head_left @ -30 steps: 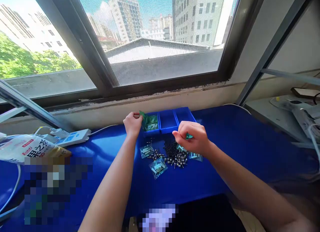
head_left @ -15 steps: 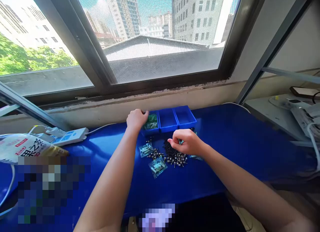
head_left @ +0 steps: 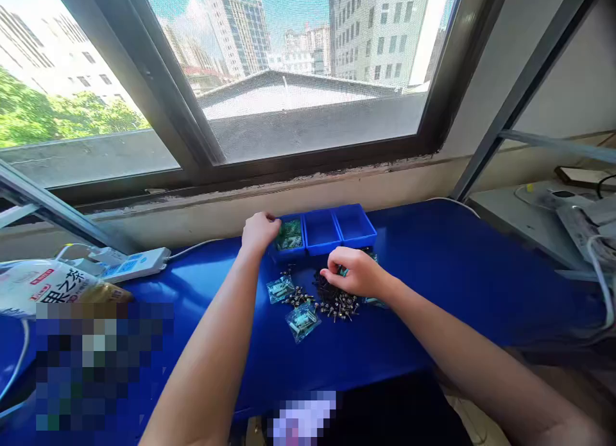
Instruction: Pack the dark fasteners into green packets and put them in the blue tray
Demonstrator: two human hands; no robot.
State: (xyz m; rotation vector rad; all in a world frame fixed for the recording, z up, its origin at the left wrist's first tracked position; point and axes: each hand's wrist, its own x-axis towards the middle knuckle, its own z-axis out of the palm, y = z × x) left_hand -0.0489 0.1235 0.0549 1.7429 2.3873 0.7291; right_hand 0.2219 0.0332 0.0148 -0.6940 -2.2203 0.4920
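Note:
My left hand [head_left: 260,231] is at the outer left rim of the left blue bin [head_left: 290,251], its fingers curled over that edge and partly hidden. Small clear packets with green and pale pieces [head_left: 289,234] lie inside this bin. My right hand [head_left: 355,271] is curled over a pile of black screws [head_left: 328,288], thumb near the fingertips; a bit of teal shows in the gap, and I cannot tell whether it is held. Silvery screws [head_left: 344,307] spread in front of the pile. Two clear packets of pale pegs, one nearer [head_left: 303,321] and one farther [head_left: 280,289], lie to the left.
Beside the left bin stand a middle blue bin [head_left: 322,233] and a right blue bin [head_left: 355,224]. On the blue tabletop [head_left: 457,273], a power strip [head_left: 139,264] and a printed bag [head_left: 58,285] lie at the left. Metal frame posts [head_left: 510,106] rise at both sides; a window is behind.
My left hand has shifted slightly left, its thumb drawing back toward the left bin's outer edge. My right hand stays curled above the screws, its fingers slightly changed.

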